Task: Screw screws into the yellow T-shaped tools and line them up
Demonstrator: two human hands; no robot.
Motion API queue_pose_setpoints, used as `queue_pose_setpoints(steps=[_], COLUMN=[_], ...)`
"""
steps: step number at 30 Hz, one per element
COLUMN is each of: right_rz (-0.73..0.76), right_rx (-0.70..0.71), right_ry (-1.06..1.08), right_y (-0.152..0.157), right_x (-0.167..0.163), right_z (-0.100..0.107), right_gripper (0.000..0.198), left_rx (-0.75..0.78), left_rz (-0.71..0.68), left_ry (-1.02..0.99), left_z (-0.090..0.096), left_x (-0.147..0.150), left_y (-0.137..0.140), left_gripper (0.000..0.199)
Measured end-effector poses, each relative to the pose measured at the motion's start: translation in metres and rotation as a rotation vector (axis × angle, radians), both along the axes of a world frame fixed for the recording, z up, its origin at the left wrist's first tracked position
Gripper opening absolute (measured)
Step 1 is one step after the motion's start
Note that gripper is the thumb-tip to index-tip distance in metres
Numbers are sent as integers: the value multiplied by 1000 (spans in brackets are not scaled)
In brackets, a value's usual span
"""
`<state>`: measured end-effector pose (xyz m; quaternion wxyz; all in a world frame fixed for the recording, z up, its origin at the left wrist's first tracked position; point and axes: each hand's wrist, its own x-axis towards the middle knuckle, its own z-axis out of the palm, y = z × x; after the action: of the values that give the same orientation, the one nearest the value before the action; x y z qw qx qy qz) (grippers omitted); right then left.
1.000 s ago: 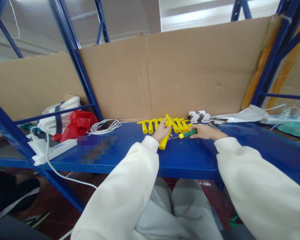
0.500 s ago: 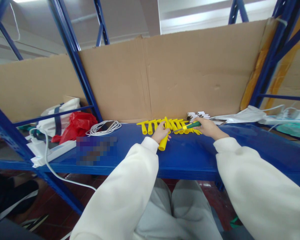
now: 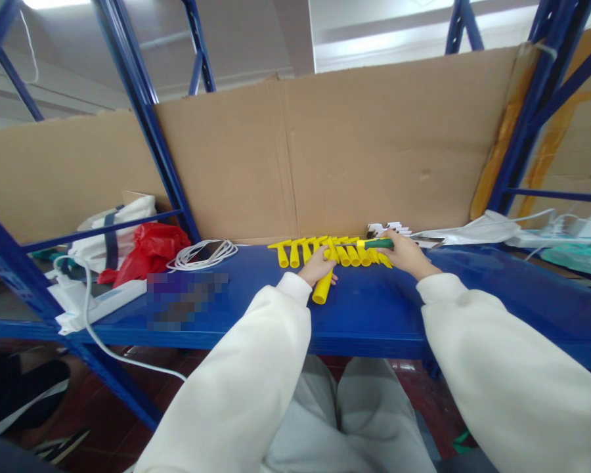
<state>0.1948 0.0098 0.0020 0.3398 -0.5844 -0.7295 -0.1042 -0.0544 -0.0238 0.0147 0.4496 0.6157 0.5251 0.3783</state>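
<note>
My left hand [image 3: 318,265] is closed around a yellow plastic piece with a hollow, tube-like end [image 3: 321,292] that points toward me. In my right hand [image 3: 402,253] is a screwdriver [image 3: 378,244] with a green and yellow handle, held almost level. Its shaft points left and its tip meets, or comes very near, the upper part of the held piece; I cannot tell which. Behind my hands, a row of similar yellow pieces [image 3: 294,255] lies along the back of the blue shelf [image 3: 374,315].
Small white pieces [image 3: 390,229] lie behind the screwdriver. To the left are a coiled white cable [image 3: 204,255], a red plastic bag [image 3: 155,246] and a white power strip [image 3: 103,305]. A cardboard sheet [image 3: 364,151] stands behind the shelf. Blue posts [image 3: 145,131] rise at the sides.
The screwdriver has swung from a slant, tip low, to nearly level, and its tip is now higher on the yellow piece. My left hand keeps its hold.
</note>
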Motion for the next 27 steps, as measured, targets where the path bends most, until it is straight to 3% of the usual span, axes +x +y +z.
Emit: queue_pose_setpoints(steps=[8, 27], right_rz=[51, 38], right_rx=[66, 25], right_ry=[-20, -23], right_y=[7, 5], right_x=[6, 4], right_z=[-5, -3], right_gripper=[24, 25], left_rx=[6, 12], left_rz=[7, 13], left_ry=[29, 34], left_z=[-1, -1], left_x=[1, 1], left_y=[2, 2], left_gripper=[72, 73])
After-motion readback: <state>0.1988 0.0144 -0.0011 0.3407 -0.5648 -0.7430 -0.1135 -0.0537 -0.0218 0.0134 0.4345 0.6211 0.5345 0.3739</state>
